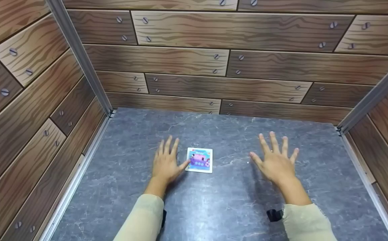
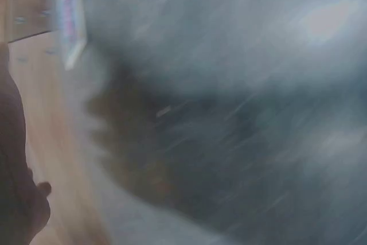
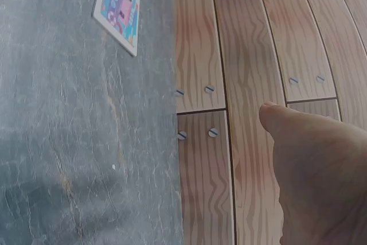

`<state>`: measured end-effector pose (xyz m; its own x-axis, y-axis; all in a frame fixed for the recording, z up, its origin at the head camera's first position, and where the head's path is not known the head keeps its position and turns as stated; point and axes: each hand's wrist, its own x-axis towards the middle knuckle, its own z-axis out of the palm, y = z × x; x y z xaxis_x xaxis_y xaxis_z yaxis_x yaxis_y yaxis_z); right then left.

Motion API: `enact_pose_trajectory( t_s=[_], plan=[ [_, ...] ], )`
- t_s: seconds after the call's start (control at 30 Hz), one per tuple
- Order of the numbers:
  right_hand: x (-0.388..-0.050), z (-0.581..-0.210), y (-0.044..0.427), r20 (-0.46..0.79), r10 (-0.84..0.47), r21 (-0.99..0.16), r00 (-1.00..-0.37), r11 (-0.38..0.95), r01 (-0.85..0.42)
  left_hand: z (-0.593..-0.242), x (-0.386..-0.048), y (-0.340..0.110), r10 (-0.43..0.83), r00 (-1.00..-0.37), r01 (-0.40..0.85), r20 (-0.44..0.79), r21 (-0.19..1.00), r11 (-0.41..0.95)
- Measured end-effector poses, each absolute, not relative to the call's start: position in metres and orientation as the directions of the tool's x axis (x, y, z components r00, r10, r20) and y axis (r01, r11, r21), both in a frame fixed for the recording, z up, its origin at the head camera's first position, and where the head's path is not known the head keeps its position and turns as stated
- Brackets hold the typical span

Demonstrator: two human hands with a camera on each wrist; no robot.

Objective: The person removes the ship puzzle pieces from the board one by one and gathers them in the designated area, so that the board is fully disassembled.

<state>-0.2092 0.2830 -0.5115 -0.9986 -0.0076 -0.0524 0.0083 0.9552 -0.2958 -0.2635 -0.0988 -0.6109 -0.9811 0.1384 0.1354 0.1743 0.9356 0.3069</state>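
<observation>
A small square card or thin box [image 1: 199,160] with a white edge and a blue, pink and purple picture lies flat on the grey marbled table [image 1: 227,194]. Just left of it is my left hand [image 1: 167,164], fingers spread, its thumb tip overlapping the card's left edge in the head view; whether it touches cannot be told. My right hand [image 1: 277,164] is well to the right, fingers spread and holding nothing. The left wrist view is blurred, with the card [image 2: 71,18] at upper left and part of the hand [image 2: 17,164]. In the right wrist view the card [image 3: 119,11] is at the top.
Wood-patterned panels [image 1: 187,60] stand behind the table and on both sides. Grey metal posts [image 1: 83,57] rise at the two back corners, and metal rails [image 1: 76,180] run along the side edges. A small black object [image 1: 274,215] is by the right sleeve.
</observation>
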Motion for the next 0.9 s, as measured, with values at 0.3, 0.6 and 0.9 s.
enact_pose_trajectory(
  t_s=[0.3,0.6,0.9],
  plan=[
    [-0.212,-0.514,0.288,-0.089,-0.017,-0.315,-0.996,0.949,0.012,-0.647,-0.263,-0.079,0.173,-0.982,0.183,0.070,0.547,0.817],
    [-0.221,-0.531,0.270,-0.116,-0.066,-0.374,-0.991,0.927,-0.018,-0.671,-0.258,-0.074,0.117,-0.990,0.139,0.075,0.472,0.870],
    [-0.232,-0.556,0.248,-0.160,-0.110,-0.417,-0.981,0.908,-0.033,-0.682,-0.251,-0.074,0.135,-0.978,0.187,0.159,0.379,0.906]
  ],
)
